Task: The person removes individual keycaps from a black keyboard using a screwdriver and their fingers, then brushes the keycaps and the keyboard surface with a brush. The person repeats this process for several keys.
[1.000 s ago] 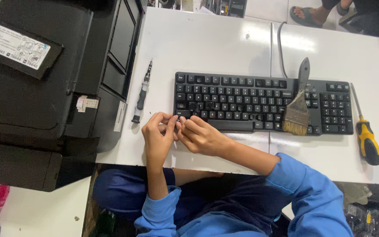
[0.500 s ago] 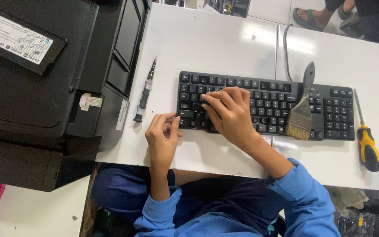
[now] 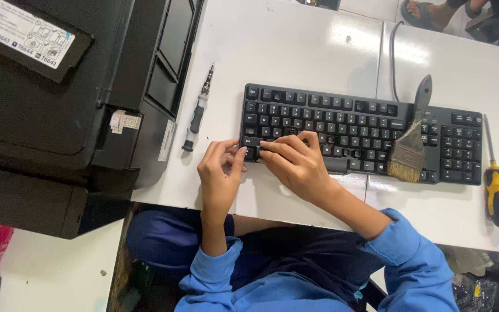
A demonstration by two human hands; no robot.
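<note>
1. At the near left corner of the black keyboard (image 3: 359,133), both hands work on the bottom row of keys. The keyboard lies flat on the white table (image 3: 295,46), its long side parallel to the table's near edge.
2. Left hand (image 3: 219,173): fingers curled narrow, tips pinched against the keyboard's left end. Whether they hold a loose keycap cannot be told.
3. Right hand (image 3: 295,164): fingers extended and close together, pressing down on keys just right of the left hand. No tool held.
4. Several gaps show where keycaps are missing, in the top row and the lower middle.
5. Judgement on method: seat each cap square over its post, press straight down with even force, and brace the keyboard edge with the other hand so it does not slide.
6. Tools lying idle: a slim black precision screwdriver (image 3: 197,110) left of the keyboard; a worn paintbrush (image 3: 408,141) across its right half; a yellow-handled screwdriver (image 3: 496,185) at the far right.
7. Labels: a black printer (image 3: 59,110) stands left. A rectangular white label (image 3: 21,32) with small pictograms sits on a raised black panel at top left; a small white tag (image 3: 124,120) and a narrow white strip (image 3: 167,140) mark its right side.
</note>
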